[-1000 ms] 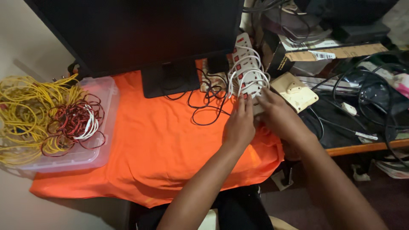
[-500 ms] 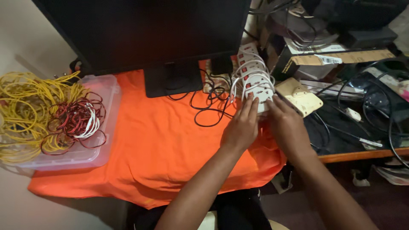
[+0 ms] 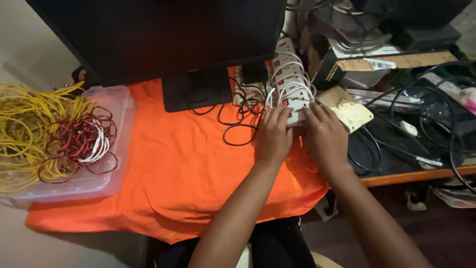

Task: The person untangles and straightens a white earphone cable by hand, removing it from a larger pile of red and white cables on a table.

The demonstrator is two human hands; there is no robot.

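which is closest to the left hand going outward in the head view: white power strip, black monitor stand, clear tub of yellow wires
1. White power strip: under the left hand fingertips, just ahead.
2. Black monitor stand: up and to its left on the orange cloth.
3. Clear tub of yellow wires: far left edge.

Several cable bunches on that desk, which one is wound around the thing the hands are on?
The white cable, looped around the white power strip both hands grip. The black cord lies loose on the cloth; the yellow wires sit in the tray.

The near end of the white power strip (image 3: 289,84) is covered by both hands. The black monitor (image 3: 158,34) is cut off at the top edge, and the yellow wires (image 3: 25,124) at the left.
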